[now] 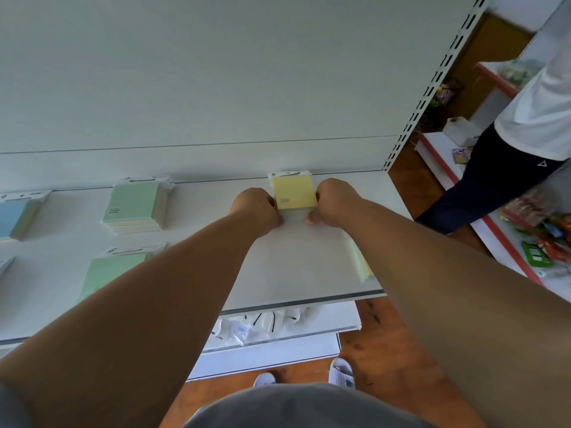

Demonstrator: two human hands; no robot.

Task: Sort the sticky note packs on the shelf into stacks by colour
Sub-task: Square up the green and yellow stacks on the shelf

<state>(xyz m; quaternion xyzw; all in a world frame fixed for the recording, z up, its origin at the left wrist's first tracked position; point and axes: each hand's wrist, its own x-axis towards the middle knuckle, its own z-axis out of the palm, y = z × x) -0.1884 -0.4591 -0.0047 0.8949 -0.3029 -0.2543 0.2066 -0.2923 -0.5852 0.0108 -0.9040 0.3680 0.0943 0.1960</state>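
A stack of sticky note packs with a yellow pack (294,193) on top stands at the back of the white shelf (296,264). My left hand (258,210) grips its left side and my right hand (332,200) grips its right side. Further left lies a stack topped by a green pack (135,205). Another green pack (112,273) lies nearer the front, partly behind my left forearm. At the far left edge sits a stack topped by a blue pack (14,217). A pale yellow pack (361,261) peeks out from under my right forearm.
The shelf's back panel (216,88) rises just behind the packs. A lower shelf (278,325) holds white wrapped goods. To the right a person (522,128) stands beside a red-edged shelf with colourful goods (543,230). The floor is brown.
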